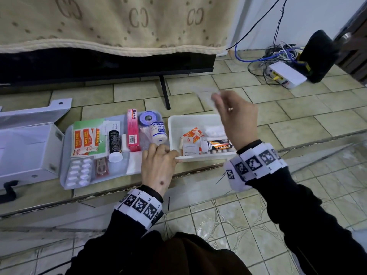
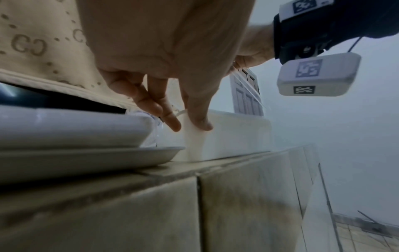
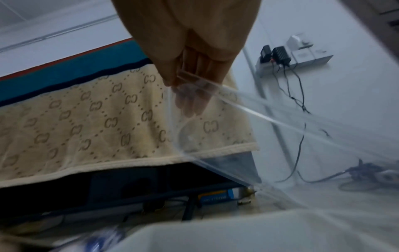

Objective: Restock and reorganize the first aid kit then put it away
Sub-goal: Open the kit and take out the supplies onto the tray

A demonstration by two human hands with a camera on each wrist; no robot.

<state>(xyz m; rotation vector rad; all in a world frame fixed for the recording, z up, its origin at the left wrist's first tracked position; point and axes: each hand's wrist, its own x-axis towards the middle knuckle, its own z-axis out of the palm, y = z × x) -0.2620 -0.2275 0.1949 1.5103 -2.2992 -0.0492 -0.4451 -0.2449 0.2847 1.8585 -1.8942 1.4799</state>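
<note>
My right hand (image 1: 215,98) is raised over the white bin (image 1: 198,116) and pinches a clear plastic bag (image 1: 204,94) by its top strip; the bag (image 3: 215,136) hangs below the fingers (image 3: 192,95). My left hand (image 1: 168,153) rests against the bin's near left corner (image 2: 194,145), fingers fairly straight, thumb on the front wall. The bin holds plasters (image 1: 191,134) and an orange tube (image 1: 218,145). Left of it, a flat tray (image 1: 63,175) carries plasters, a pill blister (image 1: 79,171), a black tube (image 1: 114,143), a pink Bacidin box (image 1: 132,132) and a bandage roll (image 1: 158,132). The open white kit box (image 1: 29,147) stands far left.
Tray and bin sit on a raised tiled step whose edge (image 1: 198,171) runs just in front of them. Behind stands a cloth-covered TV on a thin black leg (image 1: 164,92). A router (image 1: 286,74), tangled cables and a black speaker (image 1: 317,56) lie at the back right.
</note>
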